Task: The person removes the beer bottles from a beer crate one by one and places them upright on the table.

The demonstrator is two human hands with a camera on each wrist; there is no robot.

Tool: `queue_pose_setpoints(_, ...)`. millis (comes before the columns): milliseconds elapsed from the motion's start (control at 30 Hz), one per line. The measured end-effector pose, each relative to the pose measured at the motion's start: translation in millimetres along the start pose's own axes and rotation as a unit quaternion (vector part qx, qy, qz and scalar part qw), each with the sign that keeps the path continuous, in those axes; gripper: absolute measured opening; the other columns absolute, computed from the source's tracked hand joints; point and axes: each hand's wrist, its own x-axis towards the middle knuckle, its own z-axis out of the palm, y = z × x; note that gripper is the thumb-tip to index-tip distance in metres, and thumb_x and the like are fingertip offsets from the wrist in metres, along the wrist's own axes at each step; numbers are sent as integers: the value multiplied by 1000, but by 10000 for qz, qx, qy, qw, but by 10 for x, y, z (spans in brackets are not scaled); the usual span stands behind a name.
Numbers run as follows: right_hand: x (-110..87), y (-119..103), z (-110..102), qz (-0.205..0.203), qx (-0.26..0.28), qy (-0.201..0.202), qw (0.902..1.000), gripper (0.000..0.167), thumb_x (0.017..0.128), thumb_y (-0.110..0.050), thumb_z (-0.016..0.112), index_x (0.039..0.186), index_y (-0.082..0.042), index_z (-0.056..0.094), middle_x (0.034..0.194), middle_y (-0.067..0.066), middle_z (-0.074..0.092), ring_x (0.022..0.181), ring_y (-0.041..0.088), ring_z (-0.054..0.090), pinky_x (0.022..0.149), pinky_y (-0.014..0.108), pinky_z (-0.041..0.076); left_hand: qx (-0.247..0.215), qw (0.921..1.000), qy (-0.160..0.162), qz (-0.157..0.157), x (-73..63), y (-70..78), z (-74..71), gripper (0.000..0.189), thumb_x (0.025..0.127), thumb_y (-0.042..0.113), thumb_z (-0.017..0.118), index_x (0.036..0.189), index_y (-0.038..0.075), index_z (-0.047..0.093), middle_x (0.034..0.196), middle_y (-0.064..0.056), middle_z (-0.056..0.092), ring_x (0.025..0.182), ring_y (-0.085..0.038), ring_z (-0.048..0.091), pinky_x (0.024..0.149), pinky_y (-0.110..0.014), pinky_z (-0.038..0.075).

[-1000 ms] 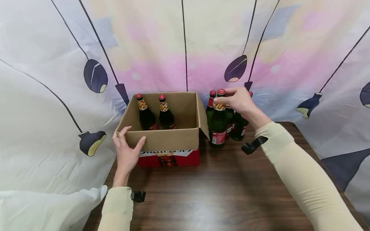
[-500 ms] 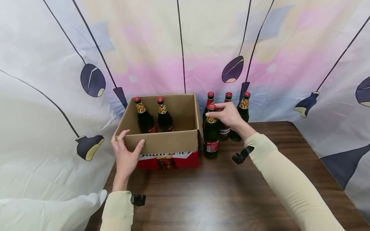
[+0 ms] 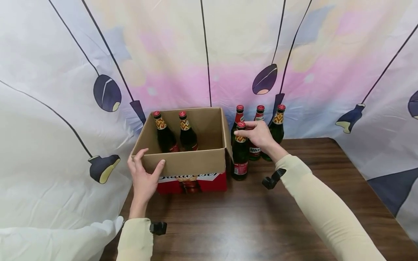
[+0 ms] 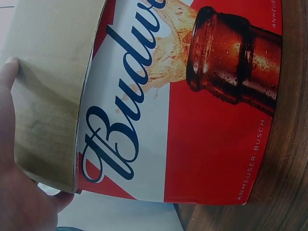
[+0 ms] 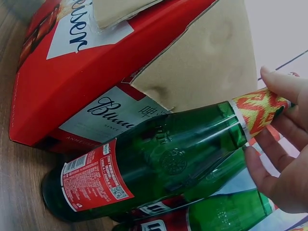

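My left hand (image 3: 144,181) grips the front left corner of a red and white cardboard box (image 3: 209,181), thumb against the folded-out front flap (image 4: 48,96). Two dark beer bottles with red caps, a left one (image 3: 166,137) and a right one (image 3: 188,137), stand inside the box at its left. Just right of the box, my right hand (image 3: 259,137) holds a green beer bottle (image 5: 159,159) by its patterned neck, fingers and thumb around it. That bottle is upright, and its base appears to be on the table.
Behind the held bottle stand three more: one at the left (image 3: 240,112), one in the middle (image 3: 254,150) and one at the right (image 3: 277,130). A side flap (image 5: 202,62) hangs out from the box toward the held bottle. The wooden table (image 3: 209,221) meets a patterned curtain (image 3: 176,54).
My right hand has brought the bottle left and nearer to me, away from the other bottles and beside the box. The left hand keeps its grip on the box.
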Motion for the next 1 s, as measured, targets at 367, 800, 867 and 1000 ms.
queue_pose_setpoints(367,13,91,15,-108,378,191,9990,58,91,-29,85,143,-8,67,149,15,63,138,33,57,112,54,49,-63,10000,-28,-63,-10,-13,19,70,94,23,78,153,20,40,167,-17,13,154,-38,20,118,-75,28)
queue_pose_setpoints(800,-14,-41,-85,-702,301,-156,9970,63,94,-31,82,150,-13,61,144,15,66,132,32,62,109,52,52,-14,9998,154,119,0,-26,-29,70,93,22,80,152,18,43,164,-21,16,152,-38,22,116,-72,29)
queue_pose_setpoints(867,-41,-92,-157,-882,347,-96,9955,65,95,-32,81,152,-14,58,146,15,65,131,31,61,108,48,53,-26,9998,143,127,-6,-14,-22,69,93,21,80,152,18,43,164,-21,16,152,-38,23,116,-72,29)
queue_pose_setpoints(1000,-87,-266,-266,-1245,388,202,9913,60,97,-30,79,151,-13,59,145,16,65,129,29,62,103,39,53,-40,9999,60,82,-22,20,0,68,94,22,78,152,21,42,166,-20,15,152,-39,22,116,-73,29)
